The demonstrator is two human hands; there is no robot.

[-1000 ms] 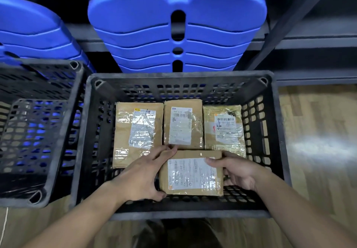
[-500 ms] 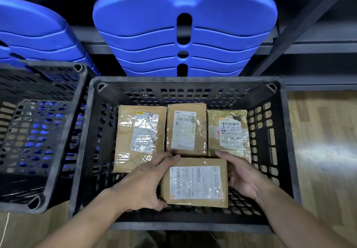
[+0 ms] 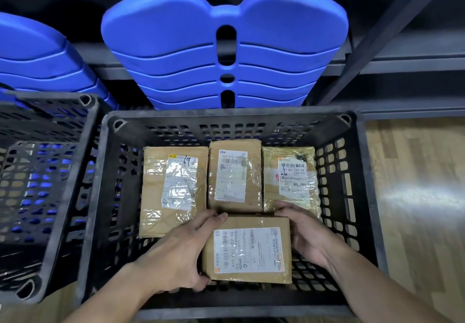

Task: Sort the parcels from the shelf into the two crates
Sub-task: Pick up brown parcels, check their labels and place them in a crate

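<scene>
A brown cardboard parcel (image 3: 247,249) with a white label lies at the front of the black slatted crate (image 3: 234,116). My left hand (image 3: 176,252) grips its left side, thumb under the near corner. My right hand (image 3: 305,232) rests flat against its right side. Behind it three more taped parcels lie in a row: a larger one on the left (image 3: 173,189), a middle one (image 3: 235,178) and a right one (image 3: 290,179). A second black crate (image 3: 50,172) stands to the left; no parcels show in it.
Stacked blue plastic stools (image 3: 226,53) stand behind the crates, with more blue stools (image 3: 37,56) at far left. A dark metal shelf frame (image 3: 392,16) rises at the back right. Wooden floor (image 3: 415,197) lies right of the crate.
The parcel has sunk to the crate floor at the front. My right hand has shifted from under its edge to flat along its right side. The view moved slightly downward.
</scene>
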